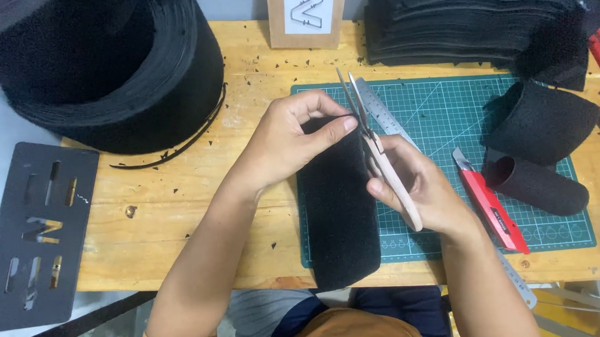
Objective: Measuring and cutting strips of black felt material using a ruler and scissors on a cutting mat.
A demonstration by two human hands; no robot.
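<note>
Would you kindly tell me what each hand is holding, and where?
Left hand pinches the black foam strip at its top edge; right hand holds scissors by the handles.

table (182, 212): wood | mat (444, 103): green, on table | big black roll (104, 69): back left | black stack (468, 23): back right | red knife (491, 205): on mat

A red utility knife (491, 207), metal ruler (384, 116) and green cutting mat (444, 110) lie near stacked black felt (468, 20).
</note>
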